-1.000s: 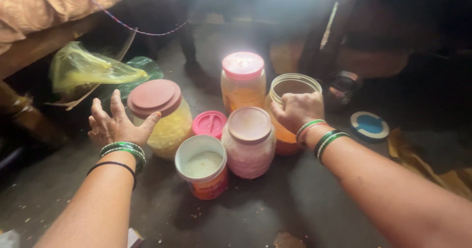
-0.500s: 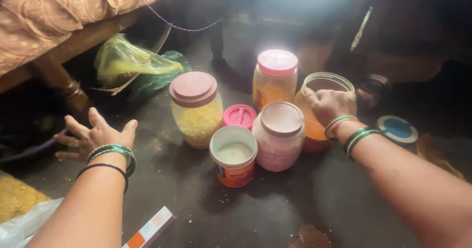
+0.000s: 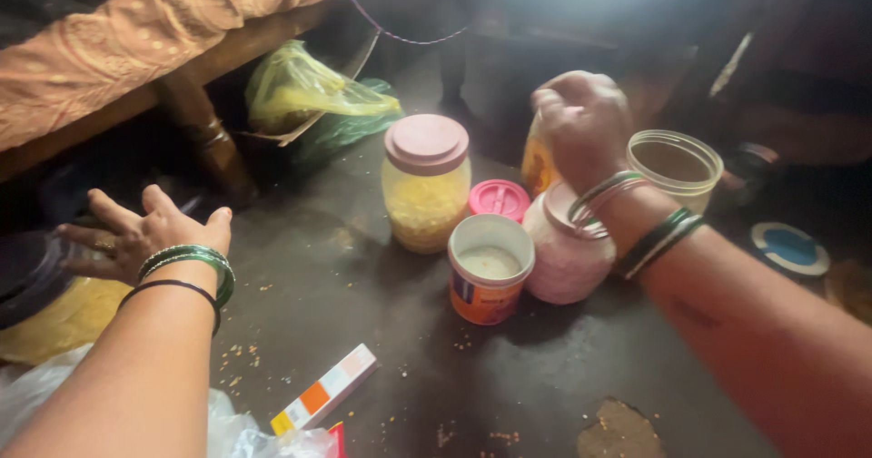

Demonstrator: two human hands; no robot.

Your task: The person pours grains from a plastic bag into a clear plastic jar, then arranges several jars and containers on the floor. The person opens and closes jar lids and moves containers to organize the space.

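The right hand has been lifted from the rim of the open-topped clear jar, where it rested half a second ago, and is now closed, knuckles up, over the top of the orange-filled jar behind the cluster. Most of that jar is hidden by the hand; the fingers appear to be wrapped about its lid, though this cannot be confirmed. The open jar is thus left unheld, and attention has passed to the jar behind it.

The left hand has been carried outward, away from the yellow-filled jar, and is held spread and empty, fingers splayed, close above a dark round lid at the left edge.

The orange-filled jar stands upright on the dark floor, its long axis vertical and its mouth directed upward, just behind the small pink lid and the pink-filled jar. An open orange tub of white powder is set in front. A striped carton lies flat near the left forearm.
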